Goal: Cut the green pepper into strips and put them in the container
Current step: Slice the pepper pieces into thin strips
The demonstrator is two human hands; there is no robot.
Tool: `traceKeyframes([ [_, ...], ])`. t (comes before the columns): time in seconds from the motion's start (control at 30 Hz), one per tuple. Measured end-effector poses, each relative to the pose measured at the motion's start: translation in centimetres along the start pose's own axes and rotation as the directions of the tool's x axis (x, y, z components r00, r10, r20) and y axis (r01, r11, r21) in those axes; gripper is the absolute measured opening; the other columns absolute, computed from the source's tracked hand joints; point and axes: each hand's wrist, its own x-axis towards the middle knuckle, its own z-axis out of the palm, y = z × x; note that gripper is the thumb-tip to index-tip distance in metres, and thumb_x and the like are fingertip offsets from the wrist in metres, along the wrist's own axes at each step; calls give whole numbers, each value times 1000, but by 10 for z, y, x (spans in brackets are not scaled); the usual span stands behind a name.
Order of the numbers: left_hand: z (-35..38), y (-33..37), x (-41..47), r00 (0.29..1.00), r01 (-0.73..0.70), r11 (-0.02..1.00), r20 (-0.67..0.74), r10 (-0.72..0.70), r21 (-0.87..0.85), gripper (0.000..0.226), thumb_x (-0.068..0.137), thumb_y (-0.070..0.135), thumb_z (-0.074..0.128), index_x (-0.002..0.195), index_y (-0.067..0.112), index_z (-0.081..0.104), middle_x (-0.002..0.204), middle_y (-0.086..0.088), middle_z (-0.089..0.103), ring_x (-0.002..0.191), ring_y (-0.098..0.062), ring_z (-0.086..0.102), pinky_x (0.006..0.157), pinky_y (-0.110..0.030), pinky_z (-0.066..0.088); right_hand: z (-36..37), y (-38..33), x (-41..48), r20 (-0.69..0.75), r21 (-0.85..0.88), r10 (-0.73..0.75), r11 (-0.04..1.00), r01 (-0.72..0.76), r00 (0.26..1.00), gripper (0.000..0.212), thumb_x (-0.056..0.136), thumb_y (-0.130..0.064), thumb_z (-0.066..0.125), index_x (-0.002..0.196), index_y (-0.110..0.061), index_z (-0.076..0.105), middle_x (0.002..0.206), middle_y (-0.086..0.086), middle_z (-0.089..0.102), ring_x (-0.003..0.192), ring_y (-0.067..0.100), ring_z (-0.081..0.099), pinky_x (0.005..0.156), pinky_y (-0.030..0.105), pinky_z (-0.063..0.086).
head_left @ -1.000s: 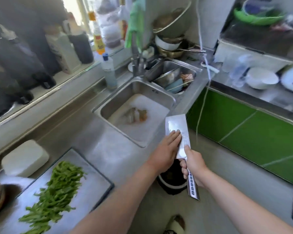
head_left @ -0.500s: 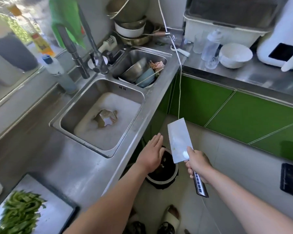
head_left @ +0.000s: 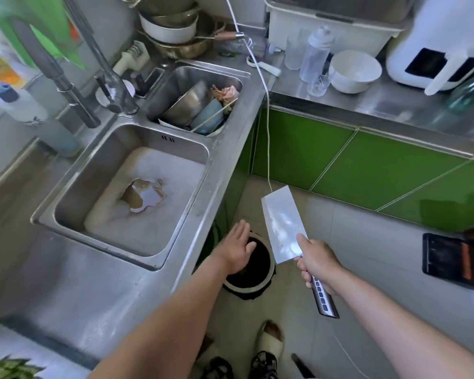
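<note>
Left hand [head_left: 237, 248] now off knife [head_left: 282, 222], fingers straight, left of blade above bin [head_left: 255, 280]; right hand [head_left: 316, 262] still grips handle. Pepper strips [head_left: 3, 369] mostly cropped.

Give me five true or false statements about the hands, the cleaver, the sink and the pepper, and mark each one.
1. The right hand grips the cleaver by its handle. True.
2. The left hand lies flat on the blade. False: it is open and apart from the blade, over the bin on the floor.
3. The large basin is dry. False: foamy water sits in it.
4. The smaller basin holds bowls. True.
5. The pepper strips are in the bin. False: they lie on the cutting board at the lower left edge.
</note>
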Motion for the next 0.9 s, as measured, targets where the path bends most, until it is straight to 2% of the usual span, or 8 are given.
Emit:
traceKeyframes([
  [0.13,-7,5,-20,947,-8,953,-309,-90,-304,49,108,36,28,152,16,39,162,6,23,148,-5,17,114,-16,12,-1,4,9,-79,-409,-202,900,153,976,42,105,-42,33,83,-11,52,68,10,58,54,28,57,55,31,46],
  [0.27,-22,11,-56,744,-146,909,-649,-158,-389,35,103,23,48,136,20,60,134,11,54,127,-1,43,109,-14,31,-7,14,6,38,-903,-522,347,253,852,24,107,-38,38,98,-23,54,95,2,67,88,29,64,66,34,42],
  [0.33,-24,8,-69,644,-236,916,-758,-104,-326,32,99,14,50,128,17,64,125,10,56,121,-1,46,106,-23,38,-9,17,2,147,-953,-619,120,278,772,8,94,-20,61,98,-25,55,89,-3,65,81,24,66,60,32,38],
  [0.37,-23,7,-72,620,-278,923,-784,-38,-265,33,97,12,49,126,15,64,124,8,58,121,-3,48,105,-28,40,-8,20,2,185,-956,-630,63,288,754,25,77,-10,75,89,-22,57,77,-3,63,68,23,65,54,30,35],
  [0.47,-11,17,-70,696,-420,905,-663,276,-64,42,94,19,46,134,15,60,141,2,56,133,-13,47,111,-36,36,-4,29,8,183,-952,-714,44,303,676,52,35,7,87,72,-14,58,52,1,53,44,24,55,45,30,36],
  [0.57,15,35,-61,799,-491,867,-354,486,84,53,102,35,34,155,29,30,165,-1,18,153,-15,8,124,-35,7,8,38,9,226,-947,-767,-27,322,601,45,44,4,88,71,-14,57,54,1,53,48,25,56,49,34,42],
  [0.67,37,39,-51,883,-403,909,-217,417,107,53,107,45,24,157,39,10,166,4,-12,150,-13,-20,123,-41,-8,14,44,14,234,-943,-813,-56,328,533,34,56,-3,84,72,-16,57,57,0,54,51,24,57,53,33,41],
  [0.9,38,18,-31,918,-331,944,-227,325,13,57,100,58,14,155,43,9,166,4,-11,151,-15,-17,123,-40,-3,10,45,32,226,-934,-911,-102,343,346,22,77,-6,34,71,-17,52,57,1,52,51,25,54,54,37,38],
])
